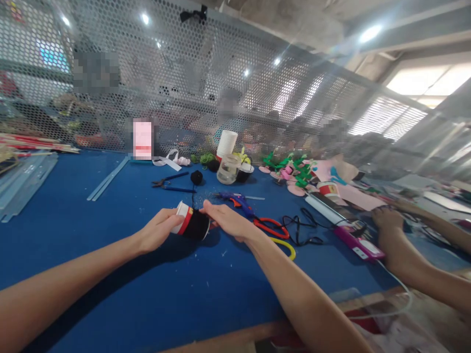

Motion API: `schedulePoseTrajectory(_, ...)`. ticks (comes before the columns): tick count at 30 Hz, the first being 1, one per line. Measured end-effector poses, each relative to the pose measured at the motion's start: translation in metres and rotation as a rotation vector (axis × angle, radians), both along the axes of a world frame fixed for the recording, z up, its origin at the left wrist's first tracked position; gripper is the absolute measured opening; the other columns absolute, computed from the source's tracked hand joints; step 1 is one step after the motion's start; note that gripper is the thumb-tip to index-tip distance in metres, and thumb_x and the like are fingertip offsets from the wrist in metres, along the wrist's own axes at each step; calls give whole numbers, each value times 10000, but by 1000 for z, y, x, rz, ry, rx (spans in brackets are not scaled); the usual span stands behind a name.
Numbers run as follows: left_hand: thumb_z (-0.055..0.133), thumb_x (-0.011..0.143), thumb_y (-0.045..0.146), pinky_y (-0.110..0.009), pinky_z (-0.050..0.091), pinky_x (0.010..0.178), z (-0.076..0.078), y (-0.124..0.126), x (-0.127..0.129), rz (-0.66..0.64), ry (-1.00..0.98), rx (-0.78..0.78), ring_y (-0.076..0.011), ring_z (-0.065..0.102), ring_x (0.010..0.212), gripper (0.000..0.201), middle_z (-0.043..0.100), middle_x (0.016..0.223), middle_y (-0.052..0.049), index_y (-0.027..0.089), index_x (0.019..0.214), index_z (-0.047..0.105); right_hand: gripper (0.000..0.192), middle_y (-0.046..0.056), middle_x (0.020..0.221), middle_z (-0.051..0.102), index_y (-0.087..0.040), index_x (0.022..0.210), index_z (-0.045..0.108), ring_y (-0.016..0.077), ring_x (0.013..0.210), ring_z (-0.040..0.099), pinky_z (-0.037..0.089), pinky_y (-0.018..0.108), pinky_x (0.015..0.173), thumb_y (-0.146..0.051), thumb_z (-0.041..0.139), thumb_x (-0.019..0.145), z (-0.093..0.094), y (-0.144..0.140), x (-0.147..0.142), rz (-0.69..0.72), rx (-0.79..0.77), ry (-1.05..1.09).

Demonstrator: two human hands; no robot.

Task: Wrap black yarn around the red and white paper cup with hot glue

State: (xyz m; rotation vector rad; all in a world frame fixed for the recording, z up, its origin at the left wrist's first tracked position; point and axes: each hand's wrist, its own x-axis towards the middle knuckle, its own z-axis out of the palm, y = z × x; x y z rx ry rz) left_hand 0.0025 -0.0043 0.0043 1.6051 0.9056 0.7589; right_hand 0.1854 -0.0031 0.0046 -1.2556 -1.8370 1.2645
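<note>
A paper cup [191, 223] lies on its side over the blue table [110, 255], mostly wrapped in black yarn, with a red and white band showing at its left end. My left hand [160, 229] grips that left end. My right hand [228, 219] presses against the cup's right end, fingers closed around it. A black thread runs up from the cup to a small black yarn ball [196, 177] farther back.
A blue glue gun [237, 200], red-handled scissors [271, 227], yellow-handled scissors [287, 247] and a black cord [303, 230] lie right of my hands. Pliers [167, 182], a clear jar [228, 169], white cup [226, 143] and green craft bits [294, 169] sit behind. Another person's arm [401, 255] rests at right.
</note>
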Motion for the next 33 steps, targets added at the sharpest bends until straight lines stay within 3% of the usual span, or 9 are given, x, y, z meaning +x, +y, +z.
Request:
schedulePoseTrajectory(3,430,679,309,-203,303,500,-2,3,0,28,-12,-55,-95,398,494,222,505,513,38,143,576,536,462,66,898,602,-139,983,552,141,736,551,441,286,663,-503,388,751,0,-5,1,123,47,-37)
schedulePoseTrajectory(12,515,653,362,-216,351,466,3,1,11,138,-230,-466,-112,476,448,254,572,523,-15,121,625,587,500,72,1067,546,-157,1138,438,174,928,516,399,316,803,-387,528,703,6,-15,-5,180,329,-179)
schedulePoseTrajectory(16,536,656,381,-195,307,429,1,-4,13,59,-165,-422,-92,453,418,284,554,487,-6,109,594,592,487,92,1182,463,-146,1159,420,153,1072,428,322,306,906,-436,402,769,9,-18,-9,170,356,-97)
schedulePoseTrajectory(21,558,629,401,-185,244,399,-1,-8,14,47,-66,-353,-63,379,367,314,479,410,26,117,496,538,565,94,1124,517,-119,1110,474,127,1061,444,291,290,935,-482,156,818,10,-21,-13,128,285,51)
schedulePoseTrajectory(25,561,618,391,-184,194,378,1,-11,16,66,-15,-300,-45,305,340,326,411,366,52,131,437,485,570,71,1142,509,-147,1136,451,129,1096,413,295,296,937,-504,153,806,10,-24,-15,153,282,195)
schedulePoseTrajectory(29,547,612,383,-182,189,374,0,-11,18,136,-9,-301,-46,296,336,318,400,357,55,132,429,478,564,72,1136,514,-160,1151,428,126,1079,433,332,284,907,-513,163,801,6,-24,-18,200,330,209)
schedulePoseTrajectory(31,545,604,376,-181,203,378,-2,-10,18,159,-7,-311,-52,316,341,299,415,365,51,130,445,487,527,88,1085,546,-145,1129,441,129,1021,483,372,274,859,-488,193,815,1,-22,-19,128,394,142)
schedulePoseTrajectory(33,534,609,372,-182,217,380,-2,-9,19,182,11,-311,-59,327,341,291,416,363,49,128,455,494,445,85,936,611,-139,1042,495,134,880,558,417,263,772,-451,272,816,-3,-18,-18,-43,490,16)
